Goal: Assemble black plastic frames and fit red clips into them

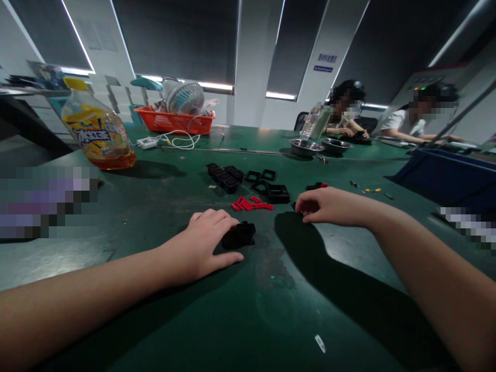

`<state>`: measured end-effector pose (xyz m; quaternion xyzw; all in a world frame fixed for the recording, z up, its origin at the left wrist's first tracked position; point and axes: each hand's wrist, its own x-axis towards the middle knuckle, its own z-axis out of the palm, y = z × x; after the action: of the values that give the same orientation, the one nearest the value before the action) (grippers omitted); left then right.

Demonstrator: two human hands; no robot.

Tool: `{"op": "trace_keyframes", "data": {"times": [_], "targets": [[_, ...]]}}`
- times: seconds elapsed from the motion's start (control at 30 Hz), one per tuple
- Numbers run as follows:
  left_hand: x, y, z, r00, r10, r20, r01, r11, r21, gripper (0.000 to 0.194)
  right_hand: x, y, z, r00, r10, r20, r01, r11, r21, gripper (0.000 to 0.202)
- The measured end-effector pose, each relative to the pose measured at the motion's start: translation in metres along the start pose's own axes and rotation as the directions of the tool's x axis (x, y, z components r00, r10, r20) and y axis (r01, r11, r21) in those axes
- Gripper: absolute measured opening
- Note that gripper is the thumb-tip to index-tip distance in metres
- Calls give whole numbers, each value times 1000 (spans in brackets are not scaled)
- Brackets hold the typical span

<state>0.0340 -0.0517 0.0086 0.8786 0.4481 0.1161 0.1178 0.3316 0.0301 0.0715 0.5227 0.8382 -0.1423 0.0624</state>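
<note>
My left hand (207, 240) lies low over the green table, thumb stretched out and apart from the fingers. A small black plastic housing (245, 233) sits on the table between them, at the fingertips; I see no firm grip on it. My right hand (320, 205) is curled downward with its fingertips at the table. A bit of something dark shows at those fingertips, mostly hidden. Between the hands and farther off are several red plastic pieces (251, 204), black square frames (268, 174), a black box-like part (278, 194) and a cluster of black blocks (225, 178).
A tea bottle (98, 129) stands at the left, near an orange basket (174, 121) holding a fan. Two metal bowls (306, 147) are farther back. At the right is a blue bin (449, 173). Two people (411, 121) work across the table. A white scrap (320, 343) lies in front.
</note>
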Motion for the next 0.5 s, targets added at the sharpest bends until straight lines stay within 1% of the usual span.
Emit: {"op": "trace_keyframes", "data": {"times": [0.07,0.1,0.17,0.23,0.27,0.3,0.37,0.5], "targets": [[0,-1,0,1000,-8,3,8,1000,-9,46,-3,3,-3,998,-61,25,61,998,16,19],[0,-1,0,1000,-13,6,13,1000,-15,45,-4,3,-3,998,-55,8,55,998,10,17],[0,-2,1,1000,-20,8,20,999,-29,44,-3,2,-3,997,28,-78,-30,999,-19,20],[1,-3,1,1000,-21,7,21,999,-40,42,-1,-1,0,974,144,-177,-155,987,-51,29],[1,-3,1,1000,-20,6,20,999,-43,41,0,-2,2,961,189,-201,-206,976,-69,34],[2,-4,1,1000,-19,7,20,999,-46,40,2,-4,5,955,221,-199,-242,966,-87,39],[2,-4,0,1000,-19,9,19,999,-48,37,4,-4,8,953,256,-159,-276,954,-119,45],[2,-3,0,1000,-17,12,17,999,-43,35,3,-2,10,964,253,-83,-262,957,-125,37]]}}
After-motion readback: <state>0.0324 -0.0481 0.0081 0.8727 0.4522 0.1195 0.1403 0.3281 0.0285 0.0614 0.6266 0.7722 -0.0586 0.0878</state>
